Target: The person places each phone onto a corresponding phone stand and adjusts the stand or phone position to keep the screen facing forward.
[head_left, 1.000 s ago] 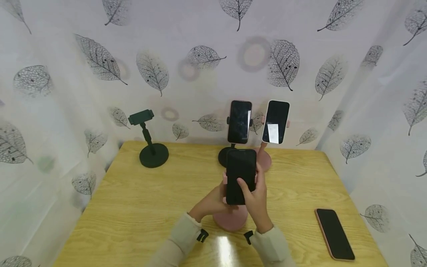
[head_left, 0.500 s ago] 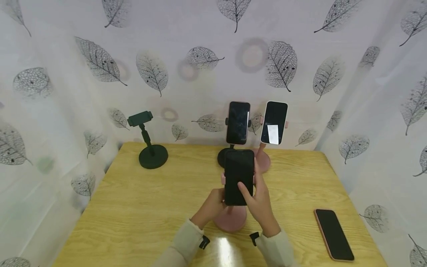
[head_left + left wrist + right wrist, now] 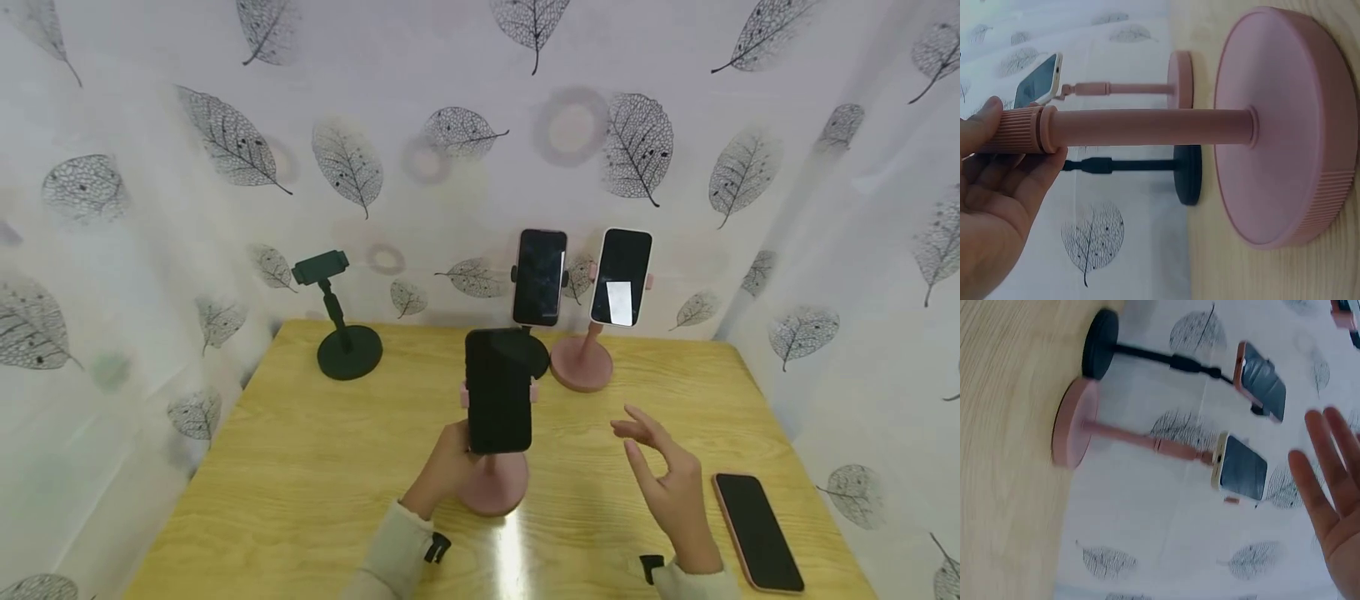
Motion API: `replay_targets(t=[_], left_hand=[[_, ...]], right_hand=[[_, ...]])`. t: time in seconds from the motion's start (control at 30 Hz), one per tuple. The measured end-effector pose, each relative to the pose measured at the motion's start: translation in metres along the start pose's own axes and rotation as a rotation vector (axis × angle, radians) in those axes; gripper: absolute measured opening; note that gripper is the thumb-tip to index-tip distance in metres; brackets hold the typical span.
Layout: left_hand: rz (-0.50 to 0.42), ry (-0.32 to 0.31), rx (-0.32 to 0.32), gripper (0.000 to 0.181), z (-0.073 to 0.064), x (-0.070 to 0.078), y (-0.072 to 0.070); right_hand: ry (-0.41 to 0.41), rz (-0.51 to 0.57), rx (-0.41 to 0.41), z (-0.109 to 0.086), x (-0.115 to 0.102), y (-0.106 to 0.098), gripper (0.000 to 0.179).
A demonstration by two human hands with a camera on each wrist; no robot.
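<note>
My left hand (image 3: 444, 467) grips the ribbed collar of a pink phone stand (image 3: 1154, 127), close under its clamp. A black phone (image 3: 498, 392) sits upright between that stand's pink clamp arms, and it hides part of the fingers in the head view. The stand's round base (image 3: 495, 486) rests on the wooden table. Off to the right, my right hand (image 3: 671, 487) is raised and holds nothing, its fingers loosely bent and thumb apart. Nearest to it lies another phone (image 3: 759, 532) with a pink edge, flat on the table.
Behind stand a black stand with a phone (image 3: 540, 277) and a second pink stand (image 3: 582, 363) with a white-edged phone (image 3: 621, 277). A dark green stand (image 3: 348, 352) with a bare clamp is at the back left. Leaf-patterned curtain (image 3: 457, 200) surrounds the wooden table (image 3: 300, 467).
My right hand has let go of the black phone and moved right. The held stand, with its phone, has shifted a little left with my left hand.
</note>
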State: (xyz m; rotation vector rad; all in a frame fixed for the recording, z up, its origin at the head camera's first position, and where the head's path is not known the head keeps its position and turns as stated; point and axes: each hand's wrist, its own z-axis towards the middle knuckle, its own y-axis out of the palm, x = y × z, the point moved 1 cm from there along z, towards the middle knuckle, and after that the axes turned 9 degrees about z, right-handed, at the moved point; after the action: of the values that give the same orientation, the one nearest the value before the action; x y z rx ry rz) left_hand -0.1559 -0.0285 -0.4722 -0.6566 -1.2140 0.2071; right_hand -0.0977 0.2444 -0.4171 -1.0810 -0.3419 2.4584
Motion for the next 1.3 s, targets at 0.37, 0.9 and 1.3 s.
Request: replay_targets(t=[0.37, 0.9, 1.3], left_hand=[[-0.016, -0.145, 0.103, 0.013, 0.02, -0.03, -0.032], [0.033, -0.254, -0.035, 0.026, 0.12, -0.081, -0.066], [0.052, -0.242, 0.187, 0.062, 0.148, -0.09, -0.054]], right_hand=[[0.14, -0.398, -0.058, -0.039, 0.03, -0.047, 0.023], [0.675, -0.684, -0.459, -0.086, 0.107, -0.107, 0.068], [0.932, -0.581, -0.604, -0.115, 0.151, -0.127, 0.119]])
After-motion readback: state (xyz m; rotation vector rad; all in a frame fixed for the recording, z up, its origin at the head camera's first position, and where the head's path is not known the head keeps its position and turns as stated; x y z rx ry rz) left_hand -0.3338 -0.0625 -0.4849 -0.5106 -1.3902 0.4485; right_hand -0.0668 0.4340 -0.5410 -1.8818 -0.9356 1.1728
